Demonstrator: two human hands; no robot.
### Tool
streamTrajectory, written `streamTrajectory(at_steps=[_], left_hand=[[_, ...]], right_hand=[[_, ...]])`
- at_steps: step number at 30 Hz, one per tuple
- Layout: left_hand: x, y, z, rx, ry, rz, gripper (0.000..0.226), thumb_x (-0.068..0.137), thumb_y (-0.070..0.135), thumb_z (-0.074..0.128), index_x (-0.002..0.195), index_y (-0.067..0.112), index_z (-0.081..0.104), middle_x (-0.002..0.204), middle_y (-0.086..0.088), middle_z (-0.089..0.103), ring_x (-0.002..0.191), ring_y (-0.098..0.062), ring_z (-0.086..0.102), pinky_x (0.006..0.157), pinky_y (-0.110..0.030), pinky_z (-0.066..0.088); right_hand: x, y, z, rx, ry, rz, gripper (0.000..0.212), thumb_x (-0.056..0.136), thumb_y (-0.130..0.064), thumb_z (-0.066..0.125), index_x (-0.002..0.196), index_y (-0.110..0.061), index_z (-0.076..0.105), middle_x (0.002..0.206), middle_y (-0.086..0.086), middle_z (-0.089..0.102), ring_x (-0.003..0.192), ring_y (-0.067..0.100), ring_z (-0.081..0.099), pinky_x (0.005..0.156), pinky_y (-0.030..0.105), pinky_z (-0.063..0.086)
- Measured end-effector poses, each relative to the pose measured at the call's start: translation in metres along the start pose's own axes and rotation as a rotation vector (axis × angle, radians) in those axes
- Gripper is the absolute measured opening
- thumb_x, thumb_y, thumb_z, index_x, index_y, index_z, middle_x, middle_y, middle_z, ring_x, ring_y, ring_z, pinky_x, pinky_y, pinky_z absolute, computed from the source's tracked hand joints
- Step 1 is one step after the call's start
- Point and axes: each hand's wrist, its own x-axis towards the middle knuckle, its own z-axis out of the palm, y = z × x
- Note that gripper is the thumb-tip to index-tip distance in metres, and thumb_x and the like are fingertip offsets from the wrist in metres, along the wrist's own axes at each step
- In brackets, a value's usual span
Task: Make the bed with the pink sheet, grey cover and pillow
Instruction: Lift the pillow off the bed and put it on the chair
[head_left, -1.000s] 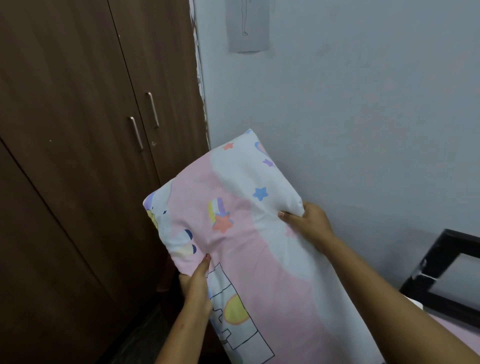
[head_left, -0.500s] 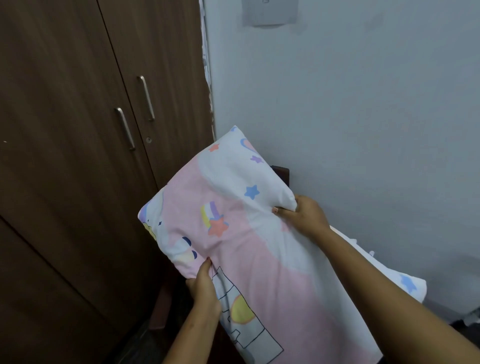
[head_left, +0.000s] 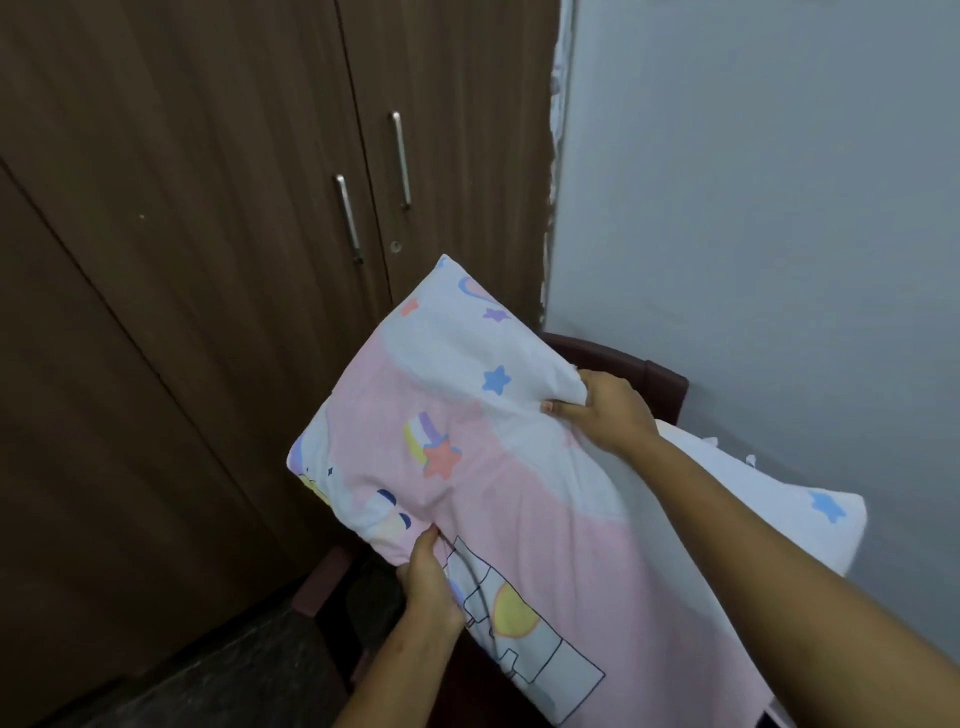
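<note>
Both hands, left hand (head_left: 427, 578) and right hand (head_left: 605, 407), pinch opposite pillow (head_left: 483, 499) edges, between wardrobe (head_left: 208, 260) and wall (head_left: 753, 208).

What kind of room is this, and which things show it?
Probably a bedroom. The left hand and the right hand grip a pillow with a star print, a wooden wardrobe stands behind it, and a dark chair sits by the grey wall.

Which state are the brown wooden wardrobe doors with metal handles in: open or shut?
Shut: the brown wooden wardrobe doors lie flush, only a thin dark seam showing between their two metal handles.
</note>
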Motion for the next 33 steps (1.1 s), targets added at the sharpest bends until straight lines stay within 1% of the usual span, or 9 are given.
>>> streamTrajectory(at_steps=[4,6,9,13,17,23,26,30,33], left_hand=[[-0.024,0.006,0.005,-0.028,0.061,-0.048,0.03,0.084,0.027,0.061,0.108,0.009,0.063,0.09,-0.013,0.069,0.074,-0.029,0.064,0.064,-0.033,0.052],[-0.021,0.008,0.007,-0.034,0.075,-0.049,0.029,0.088,0.024,0.057,0.112,0.009,0.062,0.098,-0.012,0.069,0.08,-0.03,0.064,0.067,-0.033,0.052],[-0.009,0.007,0.012,-0.016,0.089,-0.05,0.036,0.086,0.023,0.057,0.119,0.008,0.061,0.112,-0.013,0.067,0.095,-0.033,0.065,0.08,-0.04,0.054],[0.014,0.005,0.024,0.013,0.093,-0.098,0.04,0.087,0.028,0.055,0.123,0.01,0.058,0.114,-0.013,0.066,0.079,-0.03,0.063,0.064,-0.035,0.05],[0.034,0.008,0.045,0.075,0.048,-0.16,0.037,0.09,0.026,0.052,0.124,0.011,0.056,0.118,-0.01,0.064,0.106,-0.031,0.06,0.098,-0.045,0.047],[0.066,0.006,0.063,0.194,0.018,-0.251,0.026,0.093,0.019,0.047,0.118,0.017,0.052,0.115,-0.008,0.06,0.105,-0.027,0.055,0.095,-0.043,0.045],[0.081,-0.001,0.062,0.303,-0.011,-0.292,0.022,0.093,0.022,0.05,0.113,0.018,0.055,0.11,-0.006,0.062,0.098,-0.024,0.058,0.085,-0.037,0.049],[0.093,0.001,0.068,0.466,-0.021,-0.344,0.009,0.093,0.021,0.054,0.094,0.013,0.057,0.085,-0.004,0.06,0.073,-0.018,0.056,0.061,-0.027,0.047],[0.098,0.018,0.075,0.904,-0.138,-0.45,0.016,0.083,0.022,0.061,0.094,0.01,0.056,0.093,-0.006,0.06,0.088,-0.021,0.056,0.076,-0.025,0.043]], right_hand=[[0.027,-0.007,0.014,-0.055,-0.096,-0.108,0.041,0.079,-0.057,0.065,0.104,-0.024,0.065,0.095,-0.007,0.067,0.089,0.021,0.063,0.07,0.033,0.049],[0.036,-0.012,0.021,-0.065,-0.122,-0.128,0.034,0.081,-0.054,0.065,0.098,-0.025,0.062,0.088,-0.008,0.062,0.088,0.02,0.062,0.065,0.03,0.042],[0.05,-0.014,0.032,-0.066,-0.148,-0.151,0.038,0.082,-0.052,0.065,0.108,-0.025,0.064,0.096,-0.005,0.067,0.09,0.02,0.062,0.066,0.028,0.041],[0.071,-0.012,0.043,-0.102,-0.162,-0.153,0.041,0.083,-0.051,0.064,0.115,-0.027,0.062,0.106,-0.004,0.068,0.097,0.02,0.061,0.067,0.028,0.04],[0.101,-0.008,0.049,-0.174,-0.148,-0.127,0.045,0.084,-0.051,0.062,0.122,-0.025,0.059,0.113,-0.003,0.066,0.102,0.02,0.06,0.074,0.03,0.044],[0.14,0.014,0.075,-0.316,-0.17,-0.014,0.048,0.086,-0.054,0.058,0.126,-0.028,0.054,0.117,-0.003,0.064,0.105,0.02,0.059,0.08,0.033,0.045],[0.145,0.032,0.098,-0.374,-0.194,0.023,0.05,0.086,-0.057,0.055,0.129,-0.031,0.052,0.118,-0.003,0.064,0.107,0.02,0.058,0.083,0.034,0.045],[0.155,0.047,0.111,-0.428,-0.217,0.093,0.054,0.087,-0.058,0.053,0.132,-0.029,0.048,0.121,-0.001,0.062,0.111,0.023,0.057,0.091,0.037,0.041],[0.161,0.052,0.117,-0.502,-0.245,0.145,0.057,0.087,-0.059,0.051,0.133,-0.026,0.044,0.123,0.001,0.06,0.114,0.025,0.055,0.095,0.038,0.036]])
